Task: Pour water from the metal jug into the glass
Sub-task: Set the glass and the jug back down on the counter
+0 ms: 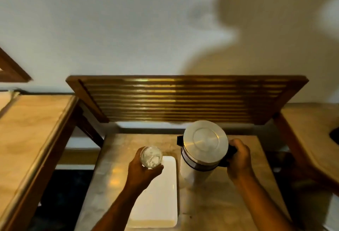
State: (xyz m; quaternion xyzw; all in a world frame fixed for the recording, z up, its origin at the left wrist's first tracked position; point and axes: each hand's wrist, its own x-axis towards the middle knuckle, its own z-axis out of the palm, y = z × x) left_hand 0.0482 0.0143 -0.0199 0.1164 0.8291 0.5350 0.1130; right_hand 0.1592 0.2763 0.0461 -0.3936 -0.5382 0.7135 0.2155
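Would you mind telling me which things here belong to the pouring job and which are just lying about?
Belongs to the job:
- metal jug, handle gripped by the right hand
- glass, held by the left hand

Just lying about:
- white tray
- slatted wooden panel leaning behind the table

two bare forearms and hands, left (145, 170) and right (238, 161), sleeveless, without rings or watch
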